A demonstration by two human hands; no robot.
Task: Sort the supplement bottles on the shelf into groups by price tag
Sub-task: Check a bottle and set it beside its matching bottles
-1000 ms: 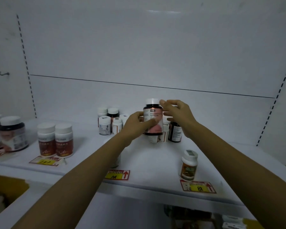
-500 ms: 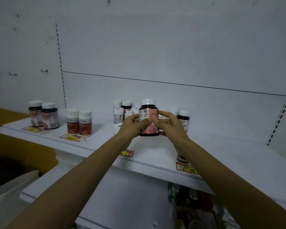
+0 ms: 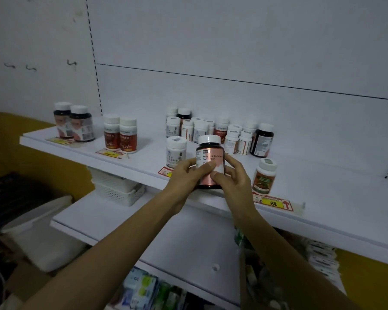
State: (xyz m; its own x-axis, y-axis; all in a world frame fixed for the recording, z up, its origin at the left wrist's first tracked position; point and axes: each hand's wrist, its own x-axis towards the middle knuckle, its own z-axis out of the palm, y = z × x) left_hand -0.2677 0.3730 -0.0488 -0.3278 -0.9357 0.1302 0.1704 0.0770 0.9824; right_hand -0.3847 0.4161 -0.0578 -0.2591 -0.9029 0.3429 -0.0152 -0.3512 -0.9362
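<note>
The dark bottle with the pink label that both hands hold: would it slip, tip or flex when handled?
Probably rigid: the dark bottle shows no dent under the left hand and right hand. Its glossy label may be somewhat slippery. Being taller than wide, it should stand, but might tip if pushed high.

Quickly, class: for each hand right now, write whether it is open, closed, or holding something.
Left hand: holding the pink-label bottle, fingers curled round it.
Right hand: holding the same bottle from the other side.
</note>
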